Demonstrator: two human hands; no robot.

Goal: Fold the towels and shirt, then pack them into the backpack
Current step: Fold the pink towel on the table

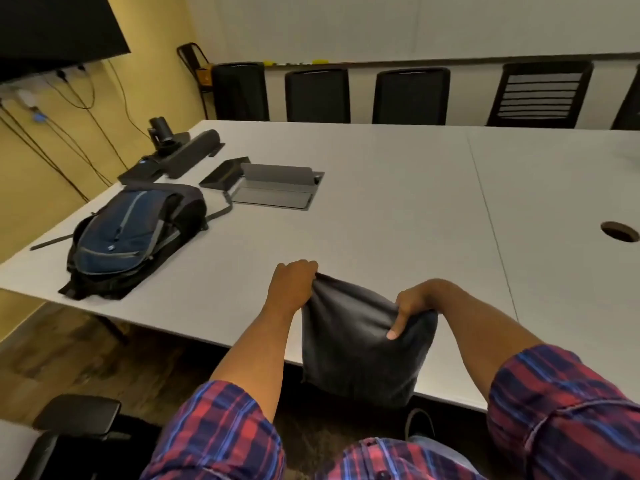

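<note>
I see a meeting room with a yellow wall on the left and a row of black chairs (411, 95) along the far side of a long pale grey bench (381, 188). At the bench's near edge, both hands hold up a dark grey folded cloth (353, 344), towel or shirt I cannot tell. The left hand (292, 284) has its fingers (304, 266) curled over the cloth's top left corner, bunching it. The right hand (417, 303) grips the top right corner, thumb pressed on the side facing me, the other fingers hidden behind the fabric. The cloth hangs between the hands, its lower part draped past the bench edge. A blue and black backpack (128, 240) lies flat on the bench's left end, well apart from the cloth. Beyond it sit a black speaker bar (194, 152), a small camera (162, 131) and an open grey cable hatch (277, 188).
</note>
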